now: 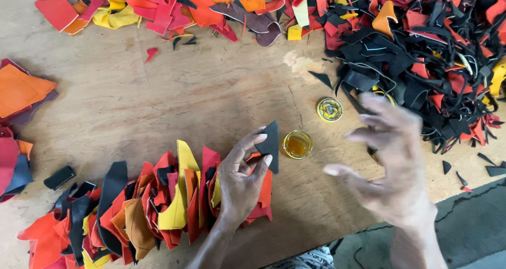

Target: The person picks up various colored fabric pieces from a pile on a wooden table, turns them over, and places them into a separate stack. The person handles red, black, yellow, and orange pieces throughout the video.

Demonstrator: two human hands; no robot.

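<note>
Black leather scrap (271,142), a small pointed piece, is pinched between the thumb and fingertips of the left hand (241,176), which holds it upright at the near end of a row of overlapped scraps (158,200) in red, orange, yellow and black on the wooden table (184,89). The right hand (392,169) hovers with fingers spread and holds nothing; it is blurred, so its exact pose is hard to read. Just beside the scrap stands a small open tin of amber glue (297,144), with its round lid (330,109) a little further off. To do this well, I judge the scrap should be kept pinched by one edge, so its face stays free, and laid to overlap the last piece in the row evenly. Whether any glue is already on the scrap cannot be seen. A big heap of offcuts (421,47) hides the table's far right, and another pile (18,95) is cut off at the left edge.
</note>
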